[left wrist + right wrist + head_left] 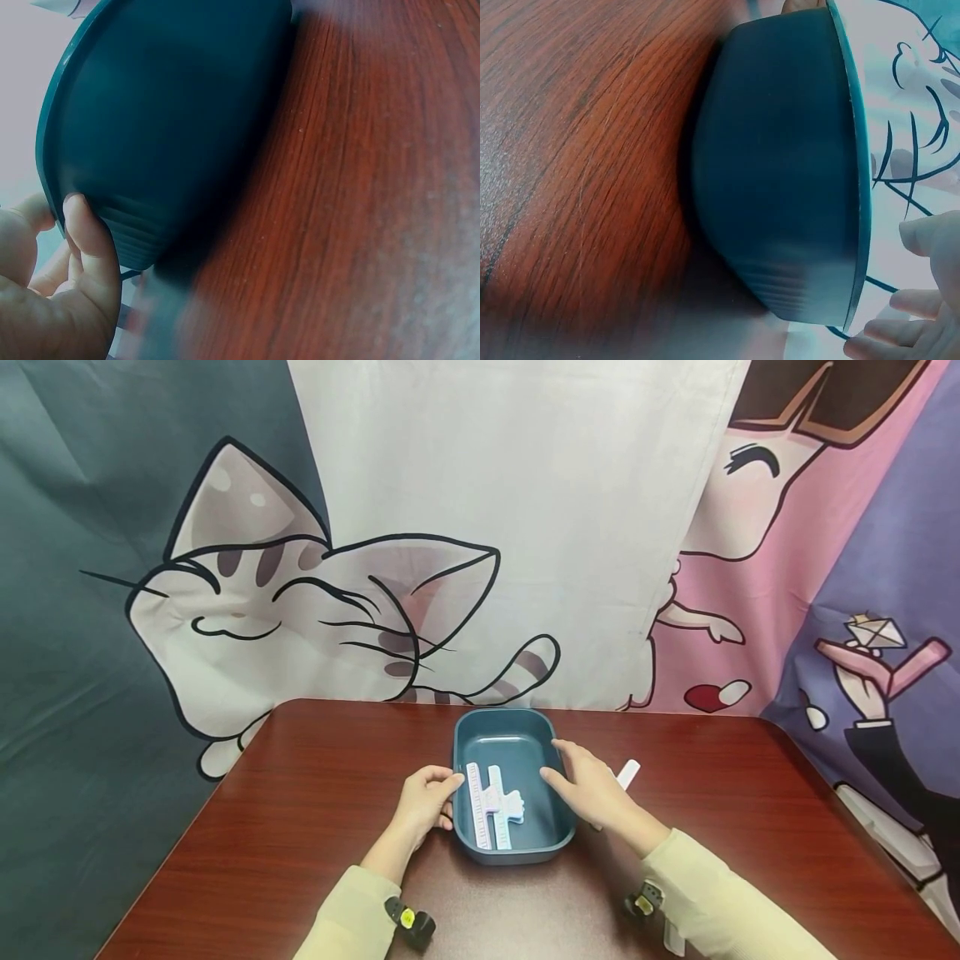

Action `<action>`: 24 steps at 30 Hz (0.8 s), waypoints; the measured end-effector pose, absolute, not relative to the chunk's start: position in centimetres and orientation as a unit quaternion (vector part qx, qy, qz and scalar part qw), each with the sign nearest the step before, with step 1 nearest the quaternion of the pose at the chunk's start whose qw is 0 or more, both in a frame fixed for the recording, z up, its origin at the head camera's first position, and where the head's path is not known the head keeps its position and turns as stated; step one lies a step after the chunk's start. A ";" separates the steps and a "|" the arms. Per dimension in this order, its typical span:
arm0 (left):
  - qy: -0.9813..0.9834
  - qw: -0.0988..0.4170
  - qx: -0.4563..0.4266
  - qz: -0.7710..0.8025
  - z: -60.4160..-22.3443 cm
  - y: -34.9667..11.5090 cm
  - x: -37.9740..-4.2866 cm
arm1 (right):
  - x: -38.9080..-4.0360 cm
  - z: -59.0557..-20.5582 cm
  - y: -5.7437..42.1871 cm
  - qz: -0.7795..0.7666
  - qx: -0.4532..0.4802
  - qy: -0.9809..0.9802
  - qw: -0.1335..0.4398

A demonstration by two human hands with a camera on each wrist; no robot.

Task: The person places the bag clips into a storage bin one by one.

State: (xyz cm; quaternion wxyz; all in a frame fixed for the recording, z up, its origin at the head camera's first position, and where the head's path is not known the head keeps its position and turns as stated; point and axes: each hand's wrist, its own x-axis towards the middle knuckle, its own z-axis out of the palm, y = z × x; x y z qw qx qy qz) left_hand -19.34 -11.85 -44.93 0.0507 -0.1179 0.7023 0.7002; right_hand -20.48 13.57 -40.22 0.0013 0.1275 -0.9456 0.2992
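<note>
A dark teal rectangular basin (528, 793) with rounded corners stands on the table. Inside it, toward the left, lie two ruler-like clips side by side: a pinkish-white clip (477, 806) with ruler markings and a pale blue-white clip (503, 827). At the basin's left wall, my left hand (426, 802) pinches the rim between thumb and fingers, as the left wrist view shows from close up. My right hand (592, 785) is at the right rim, its fingers spread and holding nothing. In the right wrist view those fingers (900, 330) are just beside the rim.
A white strip (628, 773) sticks out from behind my right hand on the table. Another white piece (673, 937) shows partly under the right sleeve. The reddish-brown wooden table (337, 760) ends at a cartoon-printed cloth (585, 527) behind it.
</note>
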 end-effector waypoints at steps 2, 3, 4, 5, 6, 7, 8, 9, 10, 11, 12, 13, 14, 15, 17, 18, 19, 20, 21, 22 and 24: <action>0.702 0.051 -0.115 0.701 -44.6 -11.8 -19.2 | -20.5 -40.3 13.7 0.305 0.126 -0.944 -0.001; 0.703 0.052 -0.116 0.700 -44.4 -11.8 -19.1 | -20.5 -40.3 13.8 0.308 0.126 -0.943 -0.002; 0.703 0.052 -0.115 0.700 -44.2 -11.8 -19.0 | -20.6 -40.4 13.9 0.310 0.126 -0.942 -0.002; 0.704 0.053 -0.114 0.699 -44.1 -11.8 -19.0 | -20.6 -40.5 14.0 0.313 0.127 -0.941 -0.002; 0.704 0.054 -0.115 0.699 -44.0 -11.8 -19.0 | -20.7 -40.5 14.0 0.316 0.127 -0.940 -0.002; 0.704 0.055 -0.115 0.699 -43.9 -11.8 -18.9 | -20.7 -40.6 14.1 0.318 0.128 -0.940 -0.001; 0.704 0.055 -0.117 0.699 -44.0 -11.8 -19.0 | -20.8 -40.7 14.2 0.319 0.127 -0.939 0.000; 0.703 0.056 -0.118 0.699 -44.2 -11.8 -19.1 | -20.9 -40.7 14.3 0.321 0.126 -0.939 0.001; 0.702 0.056 -0.118 0.700 -44.4 -11.9 -19.1 | -20.9 -40.8 14.4 0.322 0.126 -0.938 0.003; 0.701 0.056 -0.119 0.701 -44.5 -11.9 -19.2 | -20.9 -40.8 14.4 0.324 0.124 -0.938 0.004; 0.700 0.056 -0.120 0.702 -44.6 -11.9 -19.3 | -21.0 -40.9 14.5 0.324 0.124 -0.938 0.006; 0.701 0.055 -0.121 0.701 -44.7 -11.9 -19.3 | -21.1 -40.9 14.6 0.323 0.123 -0.938 0.010; 0.701 0.055 -0.122 0.701 -44.8 -11.9 -19.3 | -21.1 -41.0 14.7 0.322 0.122 -0.939 0.012; 0.701 0.054 -0.121 0.701 -44.9 -11.9 -19.4 | -21.2 -41.0 14.8 0.321 0.121 -0.939 0.016; 0.701 0.053 -0.121 0.700 -44.9 -11.9 -19.4 | -21.3 -41.1 14.9 0.318 0.121 -0.940 0.026; 0.702 0.053 -0.120 0.701 -44.9 -11.9 -19.4 | -21.4 -41.2 15.0 0.316 0.121 -0.941 0.030; 0.701 0.053 -0.120 0.701 -44.9 -11.9 -19.3 | -21.4 -41.2 15.1 0.315 0.120 -0.941 0.035; 0.701 0.053 -0.117 0.702 -44.8 -11.9 -19.3 | -21.5 -41.3 15.2 0.313 0.122 -0.941 0.041; 0.700 0.052 -0.115 0.703 -44.7 -11.8 -19.2 | -21.5 -41.3 15.3 0.312 0.123 -0.941 0.046; 0.700 0.052 -0.113 0.703 -44.4 -11.8 -19.1 | -21.6 -41.4 15.5 0.309 0.123 -0.942 0.050; 0.700 0.052 -0.109 0.704 -43.8 -11.7 -18.8 | -21.8 -41.6 15.8 0.305 0.121 -0.943 0.055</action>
